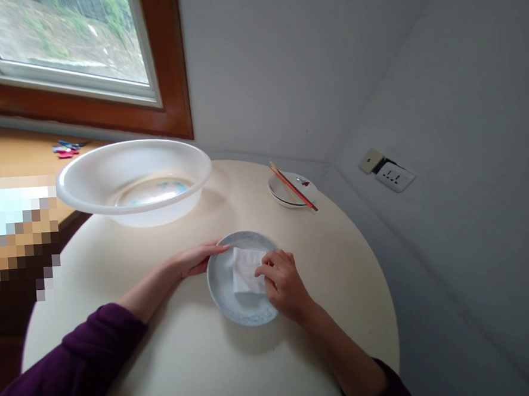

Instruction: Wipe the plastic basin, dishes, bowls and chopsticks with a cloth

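Note:
A pale plate with a blue-grey patterned rim (249, 317) is in the middle of the head view, over the round table. My left hand (199, 259) grips its left edge, thumb on top of the rim and fingers reaching underneath. On the plate lies a folded white tissue (246, 274). My right hand (282, 280) is closed at the tissue's right side, its bent fingers on it and pressing it to the plate. That hand covers the plate's right part and the tissue's right edge.
A large translucent plastic basin (158, 216) stands at the back left of the cream round table (167, 359). Chopsticks (295, 188) lie across a small dish (285, 200) at the back right. Scissors (67, 149) rest on the wooden desk (14, 147). Walls with a socket (395, 175) border the right.

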`<state>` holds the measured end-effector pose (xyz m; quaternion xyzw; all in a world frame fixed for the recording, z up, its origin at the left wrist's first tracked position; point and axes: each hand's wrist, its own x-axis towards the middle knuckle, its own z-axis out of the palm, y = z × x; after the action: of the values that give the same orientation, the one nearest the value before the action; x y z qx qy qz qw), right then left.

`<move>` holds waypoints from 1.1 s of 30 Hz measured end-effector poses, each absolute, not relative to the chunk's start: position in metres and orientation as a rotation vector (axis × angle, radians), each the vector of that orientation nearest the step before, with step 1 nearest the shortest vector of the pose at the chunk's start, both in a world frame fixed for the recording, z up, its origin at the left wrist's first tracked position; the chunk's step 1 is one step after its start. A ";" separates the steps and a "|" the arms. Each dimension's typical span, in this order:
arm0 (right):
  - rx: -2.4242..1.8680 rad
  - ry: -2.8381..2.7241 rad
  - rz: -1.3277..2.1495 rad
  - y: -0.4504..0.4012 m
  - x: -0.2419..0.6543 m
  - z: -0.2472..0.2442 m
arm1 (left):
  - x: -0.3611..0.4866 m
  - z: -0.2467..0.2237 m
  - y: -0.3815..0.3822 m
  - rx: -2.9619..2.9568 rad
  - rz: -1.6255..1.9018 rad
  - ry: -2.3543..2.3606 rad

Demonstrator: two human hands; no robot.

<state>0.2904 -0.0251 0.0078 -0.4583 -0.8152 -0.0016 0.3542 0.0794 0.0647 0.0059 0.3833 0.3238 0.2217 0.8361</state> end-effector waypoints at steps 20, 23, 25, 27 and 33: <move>-2.032 -2.312 -0.073 -0.004 0.274 0.036 | 0.081 -0.004 0.068 0.813 0.480 0.637; -2.116 -2.396 -0.042 -0.015 0.276 0.048 | 0.081 -0.004 0.068 0.814 0.482 0.632; -2.123 -2.476 0.018 -0.023 0.274 0.056 | 0.081 -0.005 0.068 0.813 0.488 0.633; -2.084 -2.572 0.120 -0.031 0.271 0.063 | 0.081 -0.005 0.068 0.809 0.492 0.635; -1.617 -2.755 0.560 -0.046 0.264 0.069 | 0.081 -0.003 0.066 0.835 0.501 0.671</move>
<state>0.2637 -0.0462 0.0686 -0.4979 -0.8484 0.1724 -0.0507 0.0810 0.0659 -0.0025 0.3938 0.3163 0.2363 0.8301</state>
